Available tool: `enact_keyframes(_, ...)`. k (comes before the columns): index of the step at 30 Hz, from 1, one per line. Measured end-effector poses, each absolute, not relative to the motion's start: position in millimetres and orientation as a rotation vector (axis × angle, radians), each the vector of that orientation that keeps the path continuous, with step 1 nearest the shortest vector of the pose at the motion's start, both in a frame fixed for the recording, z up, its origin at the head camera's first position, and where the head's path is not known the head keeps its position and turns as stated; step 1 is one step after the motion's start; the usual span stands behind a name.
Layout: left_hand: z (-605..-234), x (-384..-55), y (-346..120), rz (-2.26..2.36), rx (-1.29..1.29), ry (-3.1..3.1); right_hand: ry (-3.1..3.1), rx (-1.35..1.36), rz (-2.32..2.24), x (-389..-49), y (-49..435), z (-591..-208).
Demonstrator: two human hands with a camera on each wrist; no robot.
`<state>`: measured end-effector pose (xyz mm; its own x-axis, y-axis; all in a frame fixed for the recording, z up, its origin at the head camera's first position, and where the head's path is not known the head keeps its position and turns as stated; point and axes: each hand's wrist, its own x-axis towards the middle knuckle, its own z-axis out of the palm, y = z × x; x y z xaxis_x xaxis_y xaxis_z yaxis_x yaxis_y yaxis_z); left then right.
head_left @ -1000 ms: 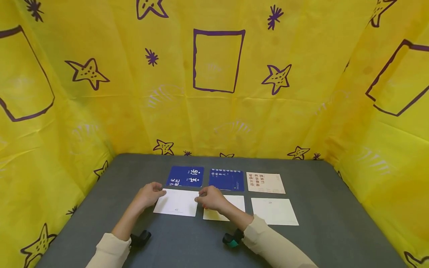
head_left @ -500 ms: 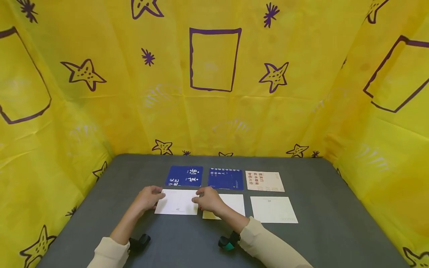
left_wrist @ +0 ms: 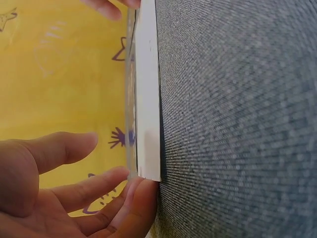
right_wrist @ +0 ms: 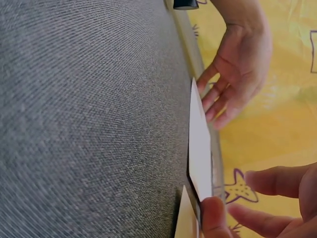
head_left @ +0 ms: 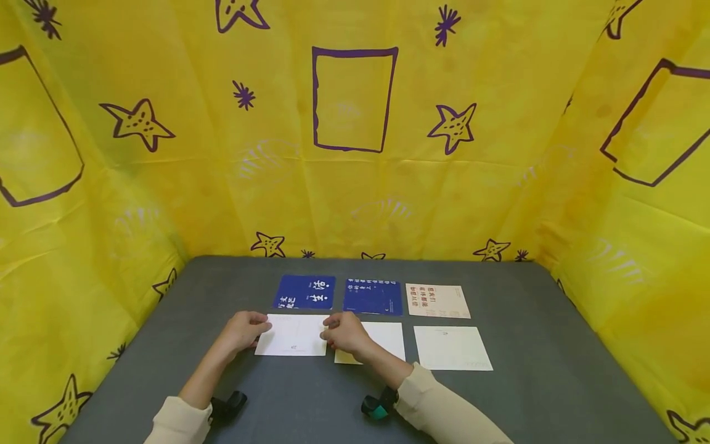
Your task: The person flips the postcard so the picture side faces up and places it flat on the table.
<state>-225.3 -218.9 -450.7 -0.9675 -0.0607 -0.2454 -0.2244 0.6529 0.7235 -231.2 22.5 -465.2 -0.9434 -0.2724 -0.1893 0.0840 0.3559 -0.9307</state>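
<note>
A white postcard [head_left: 294, 336] lies on the grey table with faint print on it. My left hand [head_left: 242, 330] touches its left end; in the left wrist view the fingers [left_wrist: 141, 203] meet the card's edge [left_wrist: 148, 99] while the thumb stands away from it. At the opposite end is my right hand [head_left: 346, 333], partly over a second white postcard [head_left: 386, 338]. From the right wrist, a fingertip [right_wrist: 214, 210] touches the end of the first card [right_wrist: 199, 144], with the thumb apart. Neither hand's fingers curl round the card.
Behind lie two blue postcards [head_left: 304, 291] with white writing and a cream postcard [head_left: 438, 301] with brown writing. A third white postcard [head_left: 453, 348] is at the right of the front row. Yellow patterned cloth [head_left: 355, 203] walls in the grey table [head_left: 310, 407].
The hands stay at the card's two ends and shift only slightly. The head view has moved a little. The cards keep their layout.
</note>
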Motion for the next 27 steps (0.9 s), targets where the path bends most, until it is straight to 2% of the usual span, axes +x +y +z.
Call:
enact_keyframes(16, -456, -223, -224, 1.326, -0.216, 2.631, 2.296, -0.104, -1.839, -227, 20, -472)
enact_keyframes(27, -456, -223, -227, 1.4, -0.247, 2.566, 2.39, -0.192, -1.793, -228, 24, -478)
